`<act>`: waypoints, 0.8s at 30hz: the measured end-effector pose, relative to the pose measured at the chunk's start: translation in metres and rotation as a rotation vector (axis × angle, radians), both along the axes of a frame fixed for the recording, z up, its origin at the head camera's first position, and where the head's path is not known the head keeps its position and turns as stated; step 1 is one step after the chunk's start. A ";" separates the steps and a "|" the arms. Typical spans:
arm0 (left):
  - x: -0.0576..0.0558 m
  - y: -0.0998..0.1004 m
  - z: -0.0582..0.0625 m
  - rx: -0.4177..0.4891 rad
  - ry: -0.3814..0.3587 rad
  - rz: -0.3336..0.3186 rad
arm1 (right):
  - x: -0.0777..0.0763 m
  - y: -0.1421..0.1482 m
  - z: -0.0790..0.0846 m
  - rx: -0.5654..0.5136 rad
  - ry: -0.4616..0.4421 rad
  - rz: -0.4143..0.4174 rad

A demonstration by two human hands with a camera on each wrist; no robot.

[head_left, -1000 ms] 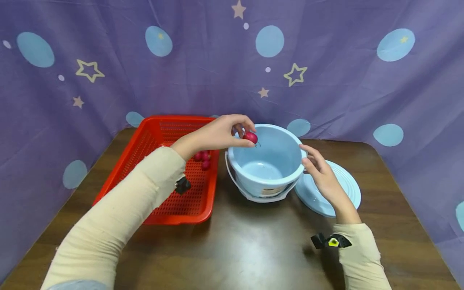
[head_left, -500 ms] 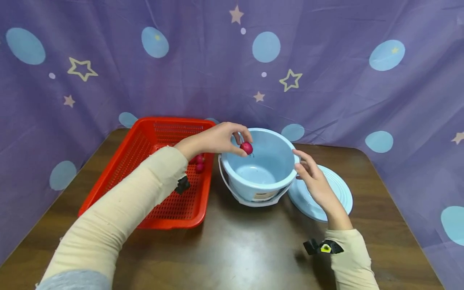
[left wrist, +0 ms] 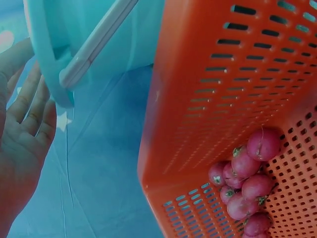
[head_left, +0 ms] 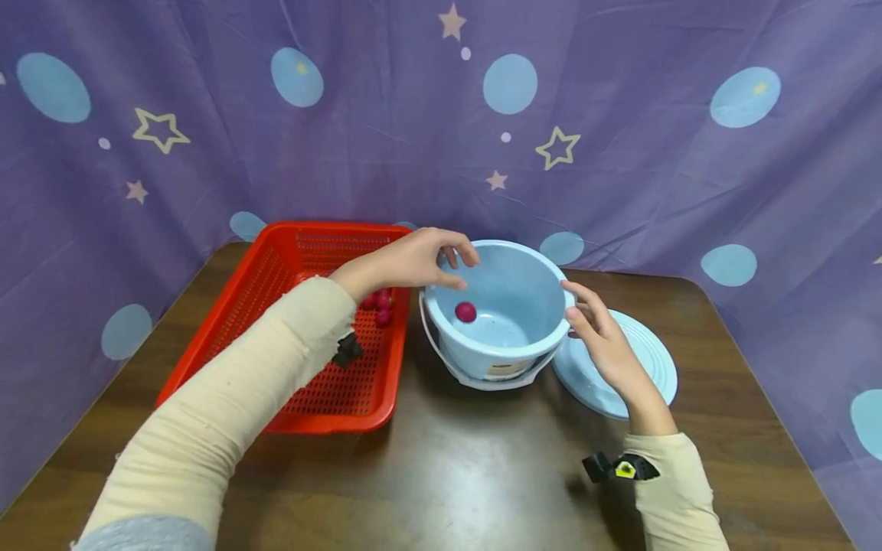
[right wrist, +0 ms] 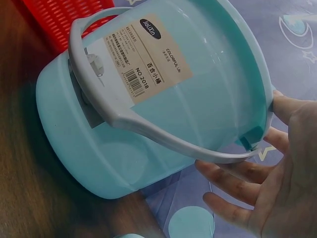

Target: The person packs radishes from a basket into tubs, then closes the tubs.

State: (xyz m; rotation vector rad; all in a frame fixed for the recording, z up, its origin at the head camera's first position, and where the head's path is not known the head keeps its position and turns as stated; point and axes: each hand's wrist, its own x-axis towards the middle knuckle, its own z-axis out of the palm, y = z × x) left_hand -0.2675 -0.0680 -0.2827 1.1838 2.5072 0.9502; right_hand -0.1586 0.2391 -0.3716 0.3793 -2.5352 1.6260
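Observation:
Over the left part of the light blue bucket (head_left: 510,352), my left hand (head_left: 406,262) has its thumb and fingers spread apart with nothing between them. A round red radish (head_left: 465,311) shows inside the bucket, below those fingertips and slightly blurred. My right hand (head_left: 602,337) holds the bucket's right rim; in the right wrist view the thumb is at the rim and the fingers lie by the outer wall near the handle joint. Several more radishes (left wrist: 242,188) lie bunched in the red basket (head_left: 396,367), partly hidden by my left arm in the head view.
Right of the bucket a round light blue lid (head_left: 648,356) lies on the brown wooden table (head_left: 441,474). The bucket's pale handle (right wrist: 143,126) hangs down over its labelled front. A purple patterned curtain (head_left: 386,153) hangs behind the table.
My left fingers have parted and let go of the radish, which is now lower, inside the bucket. The right hand stays at the rim. The head view has shifted slightly.

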 end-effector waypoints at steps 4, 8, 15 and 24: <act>0.000 -0.006 0.002 0.032 -0.016 0.027 | 0.000 0.000 0.000 -0.002 -0.004 0.008; 0.000 -0.014 0.003 0.064 -0.022 0.074 | 0.000 0.000 0.000 -0.007 -0.002 0.013; -0.003 -0.038 0.000 0.123 0.030 0.203 | 0.000 0.000 -0.001 -0.005 -0.008 0.015; -0.012 -0.070 -0.022 0.168 0.006 0.278 | -0.002 0.002 -0.002 -0.011 0.000 0.012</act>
